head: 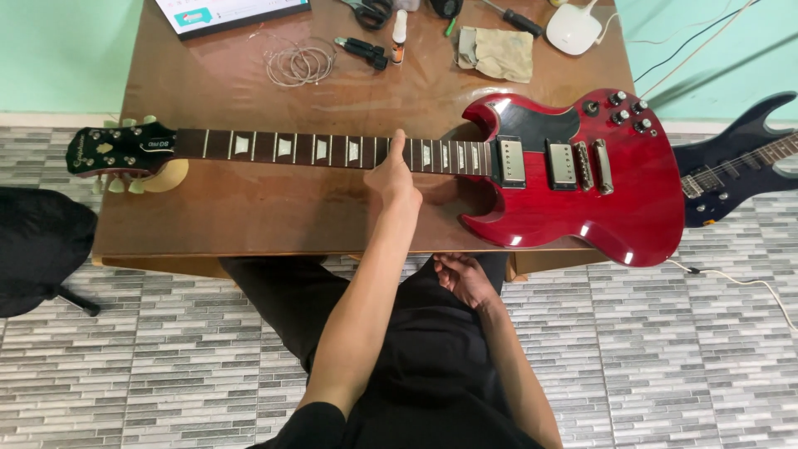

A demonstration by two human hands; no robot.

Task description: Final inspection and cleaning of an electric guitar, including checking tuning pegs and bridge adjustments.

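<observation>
A red electric guitar [582,199] lies flat across the brown wooden table [249,216], body at the right and black headstock [116,150] at the left. My left hand [395,179] reaches over the near side of the neck. Its index finger is stretched out and its tip touches the dark fretboard [332,150] close to the body, while the other fingers are curled in. My right hand [464,278] rests on my lap in black trousers, just below the table's front edge, holding nothing.
At the table's back lie a coil of wire strings [299,62], a small bottle [399,33], a folded cloth [497,51], scissors [370,12], a screwdriver [515,18], a white device [573,29] and a tablet [229,12]. A dark blue guitar [731,166] is at the right, a black stool [41,249] at the left.
</observation>
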